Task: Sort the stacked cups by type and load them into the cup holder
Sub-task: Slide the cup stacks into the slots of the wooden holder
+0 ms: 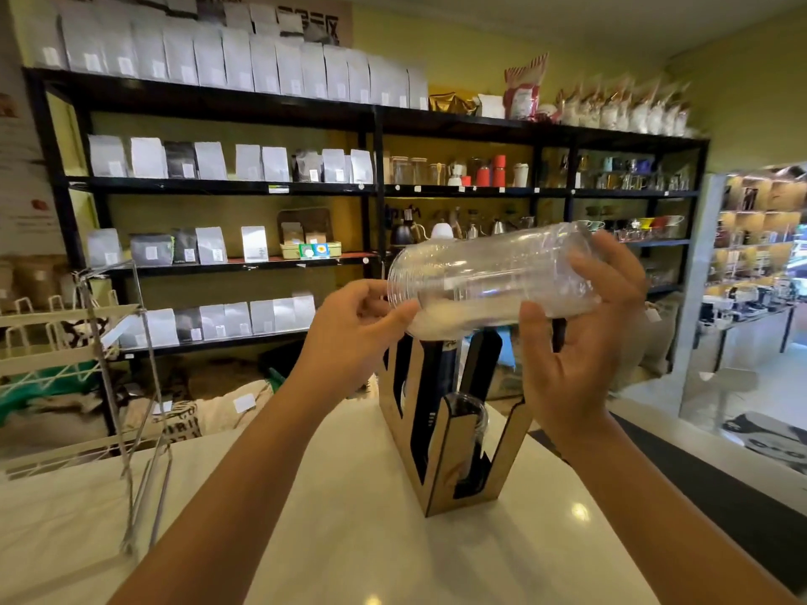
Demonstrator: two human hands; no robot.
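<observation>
I hold a stack of clear plastic cups [489,277] sideways in the air above the wooden cup holder [445,443]. My left hand [353,338] pinches the rim end of the stack, which points left. My right hand [581,338] grips the other end, fingers wrapped around it. The holder stands on the white counter [349,539] and has tall slotted compartments. Dark cups sit in the rear compartments, and a clear cup top shows in the front one.
A white wire rack [87,364] stands at the counter's left edge. Black shelves [375,189] with coffee bags and brewing gear fill the wall behind. A dark strip [707,486] borders the counter on the right.
</observation>
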